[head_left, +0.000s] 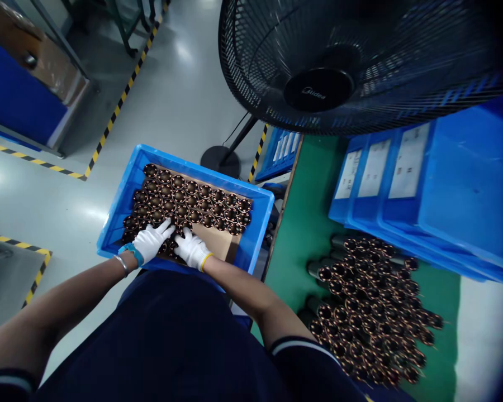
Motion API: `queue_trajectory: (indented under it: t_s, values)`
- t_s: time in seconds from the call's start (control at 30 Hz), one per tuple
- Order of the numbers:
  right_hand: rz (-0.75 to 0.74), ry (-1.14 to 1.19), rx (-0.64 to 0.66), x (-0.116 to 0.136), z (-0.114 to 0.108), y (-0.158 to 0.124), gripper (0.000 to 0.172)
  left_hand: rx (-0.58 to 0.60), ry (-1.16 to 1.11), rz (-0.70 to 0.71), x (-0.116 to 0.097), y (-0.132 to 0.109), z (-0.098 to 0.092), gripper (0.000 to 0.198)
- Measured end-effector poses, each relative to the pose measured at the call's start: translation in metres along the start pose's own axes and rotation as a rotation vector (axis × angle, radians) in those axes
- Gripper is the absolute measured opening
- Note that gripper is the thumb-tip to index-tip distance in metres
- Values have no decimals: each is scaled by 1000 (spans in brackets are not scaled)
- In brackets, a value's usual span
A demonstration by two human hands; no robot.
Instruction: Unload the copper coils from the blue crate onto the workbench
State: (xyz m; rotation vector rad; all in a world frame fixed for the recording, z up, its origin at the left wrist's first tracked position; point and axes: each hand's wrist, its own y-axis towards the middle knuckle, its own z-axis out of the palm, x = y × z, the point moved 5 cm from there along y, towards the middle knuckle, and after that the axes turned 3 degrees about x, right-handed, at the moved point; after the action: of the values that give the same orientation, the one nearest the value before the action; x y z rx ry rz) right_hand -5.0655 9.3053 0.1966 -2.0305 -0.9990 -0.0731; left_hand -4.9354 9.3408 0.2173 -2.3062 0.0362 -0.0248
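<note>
Both of my hands wear white knit gloves and reach into a blue plastic crate [201, 169]. Rows of dark, copper-wound cylindrical coils [179, 196] stand upright in it, their round ends facing up. My left hand [151, 240] lies over coils near the crate's close side, fingers stretched out and apart. Just right of it, my right hand [191, 249] touches coils with spread fingers; its fingertips are partly hidden among them. Between the two hands a few coils show. Brown cardboard [218, 240] lines the crate floor to the right of my right hand.
A large black fan [318, 89] stands ahead on a round base [221, 162]. To the right, a green-topped table [305, 190] carries many more copper-wound coils [369, 307] and stacked blue bins [456, 184]. Yellow-black tape [109, 125] marks the grey floor. A cart [29, 84] stands at left.
</note>
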Motion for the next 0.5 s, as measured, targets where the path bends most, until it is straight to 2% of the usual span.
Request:
queue_trajectory:
  t_s: [0.1,0.23,0.3,0.4,0.5]
  values:
    - [27,-6,9,-5,1,-6,38,-5,13,33,-1,0,3,77]
    - [-178,-107,46,-2,0,-9,23,15,-29,29,-1,2,3,77]
    - [-237,-146,40,1,-2,-7,23,28,-55,9,-2,2,0,74]
    - [-205,-142,23,2,-7,-5,26,23,-68,-29,-2,-1,-7,72]
    - [-247,-143,13,5,-17,-15,28,9,-36,-79,3,-8,-9,72]
